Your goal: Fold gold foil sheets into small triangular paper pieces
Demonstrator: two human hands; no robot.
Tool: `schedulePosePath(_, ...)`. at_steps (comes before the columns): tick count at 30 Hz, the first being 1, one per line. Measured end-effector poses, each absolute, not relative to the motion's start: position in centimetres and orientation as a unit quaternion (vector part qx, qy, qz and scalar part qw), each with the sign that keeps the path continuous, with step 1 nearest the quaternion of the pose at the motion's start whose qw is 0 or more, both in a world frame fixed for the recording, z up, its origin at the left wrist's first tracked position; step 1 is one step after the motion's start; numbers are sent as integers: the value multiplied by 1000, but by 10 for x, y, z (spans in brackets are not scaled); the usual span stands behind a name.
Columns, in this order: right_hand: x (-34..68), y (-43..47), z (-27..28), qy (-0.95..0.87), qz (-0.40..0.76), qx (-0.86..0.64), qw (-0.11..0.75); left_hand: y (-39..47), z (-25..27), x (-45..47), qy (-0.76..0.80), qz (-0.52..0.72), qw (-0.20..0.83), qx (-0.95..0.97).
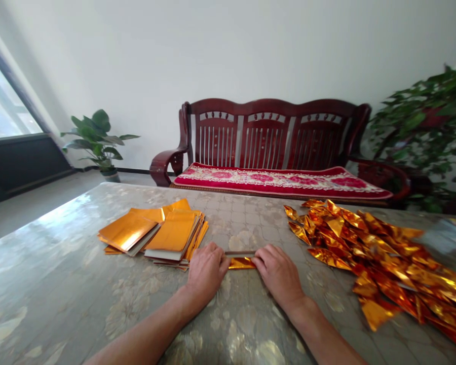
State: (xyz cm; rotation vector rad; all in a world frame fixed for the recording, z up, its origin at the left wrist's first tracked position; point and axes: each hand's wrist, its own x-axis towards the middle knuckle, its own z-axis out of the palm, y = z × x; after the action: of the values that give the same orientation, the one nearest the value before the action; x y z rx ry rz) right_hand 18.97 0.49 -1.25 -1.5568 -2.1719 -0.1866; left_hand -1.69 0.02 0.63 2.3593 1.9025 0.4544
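Note:
Between my two hands a sheet of gold foil paper [241,263] is held low over the table, with a pale edge running along its top. My left hand [208,268] grips its left end, thumb and fingers closed. At the right end my right hand [277,274] pinches it the same way. Stacks of flat gold foil sheets [171,230] lie just left of my left hand, some showing pale undersides. To the right of my right hand spreads a heap of folded gold foil pieces [383,253], shiny and pointed.
All this lies on a table with a grey patterned cover [99,299]. Beyond its far edge stands a dark red wooden bench [266,137] with a red floral cushion [281,181]. A potted plant [99,142] is at left, a leafy plant [429,121] at right. Clear plastic [446,243] lies at the right.

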Motion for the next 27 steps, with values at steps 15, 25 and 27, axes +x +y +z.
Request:
schedulePosePath(15, 190, 4, -13, -780, -91, -579, 218, 3, 11, -14, 640, 112, 34, 759)
schedulePosePath(25, 189, 3, -12, -783, -98, -575, 216, 5, 12, -11, 647, 98, 19, 756)
schedulePosePath(27, 190, 3, -12, -782, -95, -576, 219, 5, 11, -11, 647, 96, 16, 756)
